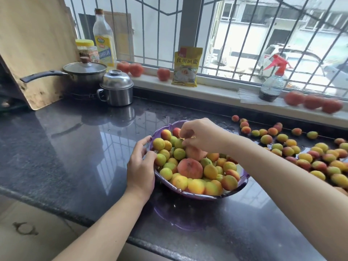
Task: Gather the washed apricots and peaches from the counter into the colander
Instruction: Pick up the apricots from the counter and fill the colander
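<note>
— So, from the left, what stands on the bench (62,129)?

— Far left, a wooden board (32,46) leans up. Next to it sits a lidded pan (84,72), then a steel pot (116,89) with a domed lid. Behind them are a jar (87,49) and an oil bottle (103,38).

— And the hands?

— The left hand (140,166) holds the colander (197,194) at its left rim, thumb and fingers curled over the edge. The right hand (199,135) reaches over the far side of the colander, its grip curled down around a pinkish peach (195,153) that rests on the heap.

— How full is the colander?

— Heaped with apricots (211,171), yellow, green and red-blushed, with a big peach (190,168) near the middle.

— What lies further right?

— On the sill, three tomatoes (163,74), a yellow packet (186,66), then a spray bottle (272,83) with a red trigger, then blurred red fruit (313,102). Below, on the bench's right side, many loose apricots (318,164) lie spread out, well apart from the colander at the far end and near it at the closest.
</note>
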`<state>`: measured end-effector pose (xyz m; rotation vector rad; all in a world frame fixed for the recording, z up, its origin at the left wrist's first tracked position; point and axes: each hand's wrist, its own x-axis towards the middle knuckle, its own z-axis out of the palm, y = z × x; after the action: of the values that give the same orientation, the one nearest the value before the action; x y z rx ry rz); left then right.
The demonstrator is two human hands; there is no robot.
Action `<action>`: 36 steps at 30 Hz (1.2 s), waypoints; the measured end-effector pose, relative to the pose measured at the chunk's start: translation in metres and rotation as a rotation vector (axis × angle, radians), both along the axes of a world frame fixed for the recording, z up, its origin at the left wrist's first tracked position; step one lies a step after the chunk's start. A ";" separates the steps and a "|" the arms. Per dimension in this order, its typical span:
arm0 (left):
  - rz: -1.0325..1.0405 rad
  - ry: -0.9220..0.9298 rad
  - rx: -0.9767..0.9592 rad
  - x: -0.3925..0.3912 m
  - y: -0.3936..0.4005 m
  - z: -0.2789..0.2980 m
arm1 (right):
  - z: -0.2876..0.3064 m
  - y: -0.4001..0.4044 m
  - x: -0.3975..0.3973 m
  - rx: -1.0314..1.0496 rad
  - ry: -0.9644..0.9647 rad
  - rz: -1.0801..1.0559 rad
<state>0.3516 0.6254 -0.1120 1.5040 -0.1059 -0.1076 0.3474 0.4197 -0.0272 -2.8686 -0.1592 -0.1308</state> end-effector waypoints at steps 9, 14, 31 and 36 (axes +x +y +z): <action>-0.016 -0.039 -0.054 0.005 -0.004 -0.005 | -0.018 -0.133 -0.014 0.104 -0.245 -0.590; -0.033 -0.024 -0.066 0.009 -0.004 -0.009 | -0.046 -0.183 -0.001 -0.095 -0.205 -0.711; -0.041 -0.076 -0.085 0.015 -0.005 -0.018 | -0.072 -0.224 0.091 -0.538 0.125 -0.735; -0.035 -0.082 -0.056 0.014 -0.004 -0.018 | -0.070 -0.212 0.086 -0.524 -0.055 -0.632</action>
<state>0.3661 0.6219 -0.1297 1.4510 -0.1994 -0.0703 0.4337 0.2075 -0.0970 -3.3169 0.8274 -0.3270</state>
